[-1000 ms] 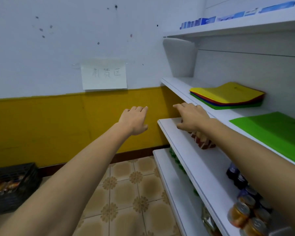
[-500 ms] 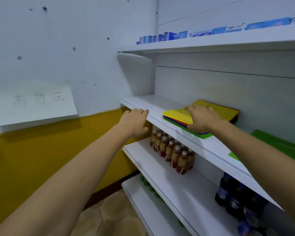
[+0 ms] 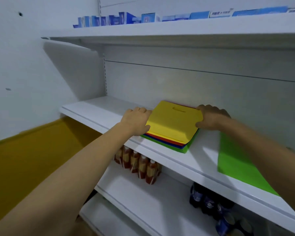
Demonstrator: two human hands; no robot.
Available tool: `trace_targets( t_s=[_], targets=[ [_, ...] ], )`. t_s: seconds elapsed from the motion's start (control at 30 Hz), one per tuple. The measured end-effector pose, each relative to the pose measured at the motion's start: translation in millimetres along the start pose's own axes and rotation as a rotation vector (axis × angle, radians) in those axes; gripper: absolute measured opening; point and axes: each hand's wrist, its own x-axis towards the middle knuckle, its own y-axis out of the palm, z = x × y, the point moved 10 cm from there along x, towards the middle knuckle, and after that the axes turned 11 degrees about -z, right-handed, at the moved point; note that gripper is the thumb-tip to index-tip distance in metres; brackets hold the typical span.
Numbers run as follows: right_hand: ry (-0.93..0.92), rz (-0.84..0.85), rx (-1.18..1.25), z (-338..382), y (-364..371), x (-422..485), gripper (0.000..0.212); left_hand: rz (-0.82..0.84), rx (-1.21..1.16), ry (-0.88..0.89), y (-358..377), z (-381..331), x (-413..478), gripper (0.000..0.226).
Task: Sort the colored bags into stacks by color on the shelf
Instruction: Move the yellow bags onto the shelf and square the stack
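Foreground: both forearms, elbows cut off by the bottom corners. Lowest board at the bottom edge blurred, contents unreadable.

Lower shelf point(image 3: 143, 198):
- dark bottles point(image 3: 206, 200) at right, smeared, tops hidden under the board above, labels not legible
- tight group of red-brown bottles point(image 3: 141, 167) further left, back rows hidden by the same board and the left forearm

Middle shelf point(image 3: 99, 108):
- single green bag point(image 3: 235, 160) flat at right, far part covered by the right forearm
- left of it and apart, mixed stack point(image 3: 182, 149): green at the bottom, then blue, red, with the yellow bag point(image 3: 174, 123) on top
- only thin edge strips of the lower layers showing, so no count per colour possible
- handle slot visible near the yellow bag's far edge

Left hand point(image 3: 134, 122) at that bag's left edge, fingers curled over it, tips mostly hidden behind the knuckles, thumb at the near corner. Right hand point(image 3: 211, 119) at the right edge, fingers curled on top, thumb against the side. Both pinching the yellow bag.

Farthest: top shelf point(image 3: 160, 31) with a row of blue and white boxes point(image 3: 126, 18), bases hidden by the lip, print too small to read.
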Motion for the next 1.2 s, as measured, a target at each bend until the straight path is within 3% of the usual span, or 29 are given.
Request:
trace_targets(
  t_s=[0.43, 0.53, 0.63, 0.8, 0.87, 1.0, 1.2],
  targets=[
    [0.271, 0.021, 0.127, -36.0, 84.6, 27.6, 0.066, 0.078, -0.066, 0.028, 80.3, 29.0, 84.1, 0.060],
    [0.336, 0.018, 0.177, -42.2, 93.4, 24.8, 0.068, 0.179, -0.176, 0.050, 104.0, 17.2, 96.3, 0.064],
    [0.485, 0.013, 0.249, -54.3, 100.6, 17.1, 0.073, 0.279, -0.349, 0.107, 121.2, -8.7, 102.7, 0.067],
    [0.775, -0.094, 0.469, -83.8, 98.8, 9.2, 0.080, 0.249, -0.482, 0.155, 120.3, -25.1, 126.8, 0.053],
    [0.919, -0.150, 0.615, -89.7, 98.7, 4.1, 0.074, 0.226, -0.513, 0.118, 125.7, -16.7, 138.3, 0.050],
    [1.074, -0.221, 0.902, -81.9, 101.2, 0.8, 0.035, 0.251, -0.600, 0.023, 145.1, -1.1, 151.8, 0.058],
    [1.015, -0.357, 0.933, -67.8, 87.8, 8.4, 0.014, 0.268, -0.834, -0.123, 154.4, 7.3, 169.7, 0.072]
  ],
)
